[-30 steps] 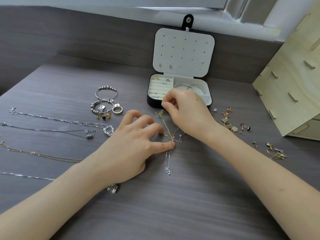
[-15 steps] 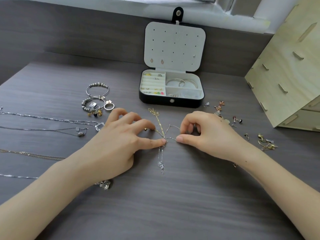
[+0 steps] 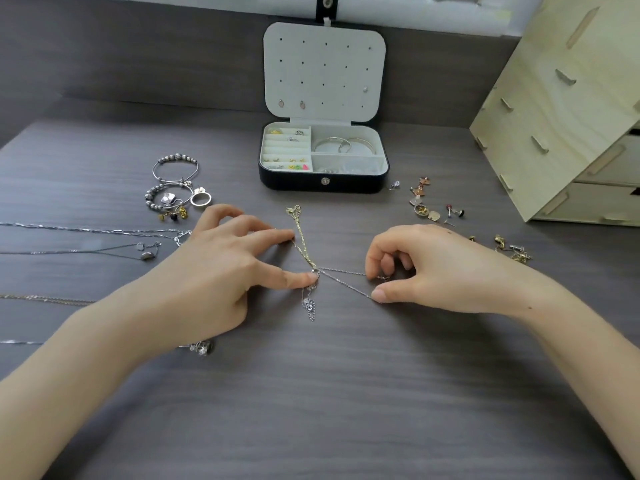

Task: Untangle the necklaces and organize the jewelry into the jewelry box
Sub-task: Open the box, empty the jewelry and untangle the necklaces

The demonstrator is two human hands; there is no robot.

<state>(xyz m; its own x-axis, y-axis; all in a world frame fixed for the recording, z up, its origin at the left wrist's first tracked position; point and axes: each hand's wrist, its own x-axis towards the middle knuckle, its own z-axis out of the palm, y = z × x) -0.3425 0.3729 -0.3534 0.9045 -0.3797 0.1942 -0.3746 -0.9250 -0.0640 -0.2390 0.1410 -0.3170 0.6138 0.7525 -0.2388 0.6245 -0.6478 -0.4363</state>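
Observation:
A tangle of thin necklaces lies mid-table: a gold chain (image 3: 300, 233) runs up and left from a knot (image 3: 315, 271), and a silver chain (image 3: 343, 281) spreads right in two strands. A small silver pendant (image 3: 309, 306) trails below the knot. My left hand (image 3: 221, 271) presses its thumb tip on the knot, with its index finger on the gold chain. My right hand (image 3: 433, 268) has its fingers curled; its thumb and index tips hold the two silver strands apart. The black jewelry box (image 3: 323, 183) stands open behind, with rings and bangles inside.
Beaded bracelets and a ring (image 3: 173, 183) lie at the left, above several straightened necklaces (image 3: 86, 232). Loose earrings (image 3: 429, 206) and gold pieces (image 3: 512, 251) are scattered at the right. A wooden drawer unit (image 3: 571, 116) fills the right back. A charm (image 3: 202, 348) lies under my left wrist.
My right hand came down from in front of the box to the tangle, then drew the silver strands out to the right. My left hand stayed on the knot.

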